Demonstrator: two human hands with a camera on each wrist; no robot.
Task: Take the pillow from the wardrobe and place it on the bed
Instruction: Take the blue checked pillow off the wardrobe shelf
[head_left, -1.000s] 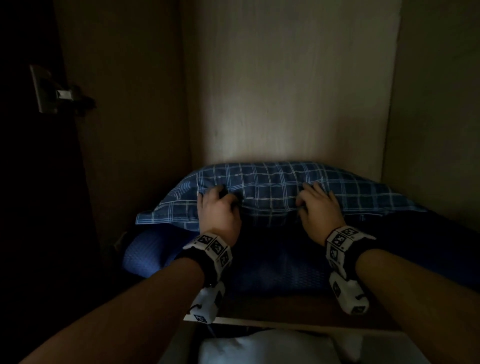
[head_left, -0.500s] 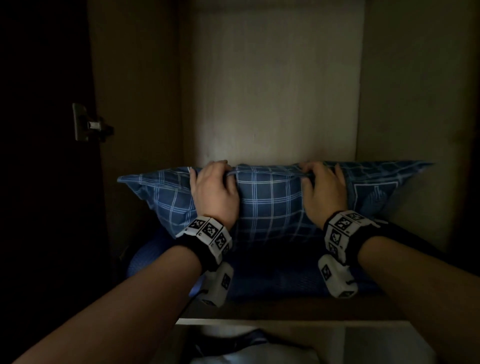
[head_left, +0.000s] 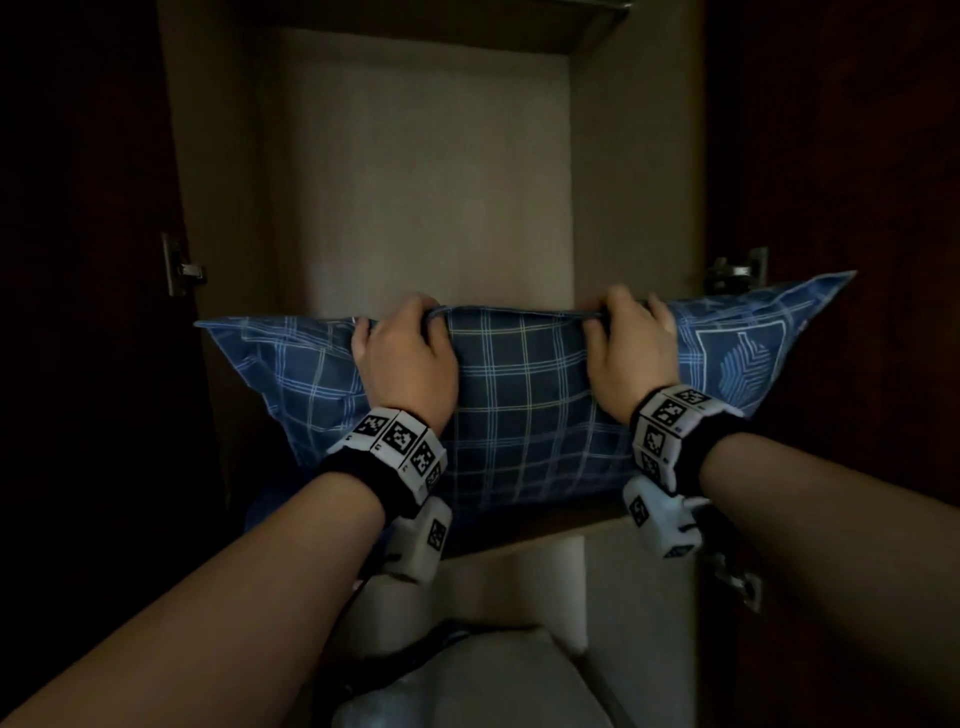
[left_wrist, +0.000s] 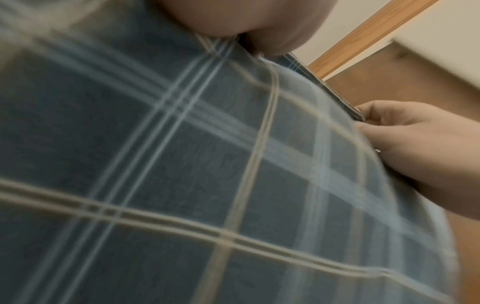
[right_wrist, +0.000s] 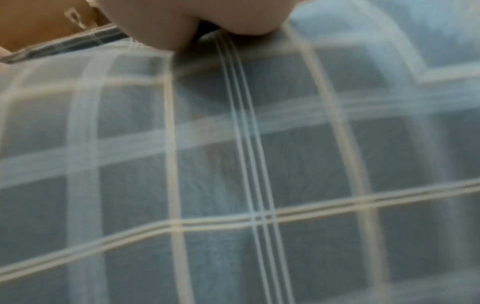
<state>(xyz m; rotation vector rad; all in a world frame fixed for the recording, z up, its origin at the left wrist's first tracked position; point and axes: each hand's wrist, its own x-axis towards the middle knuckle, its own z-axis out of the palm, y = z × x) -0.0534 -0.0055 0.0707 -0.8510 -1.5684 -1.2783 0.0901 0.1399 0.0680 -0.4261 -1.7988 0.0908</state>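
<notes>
A blue checked pillow (head_left: 524, 410) hangs upright at the mouth of the wardrobe (head_left: 426, 171), lifted off the shelf. My left hand (head_left: 402, 358) grips its top edge left of the middle, fingers curled over the seam. My right hand (head_left: 631, 351) grips the same edge further right. Both wrist views are filled with the blurred checked pillow cloth (left_wrist: 182, 174) (right_wrist: 233, 174); the right hand (left_wrist: 415, 139) shows pinching the edge in the left wrist view. The bed is not in view.
The wardrobe's wooden shelf edge (head_left: 550, 525) runs just under the pillow, with darker blue bedding (head_left: 260, 512) behind at the lower left. Door hinges (head_left: 179, 270) (head_left: 737, 270) sit on both sides. A pale bundle (head_left: 467, 680) lies in the compartment below.
The pillow went from lying flat on the bedding to hanging upright in both hands, and it has come up and outward toward me. My grip stays on its top edge.
</notes>
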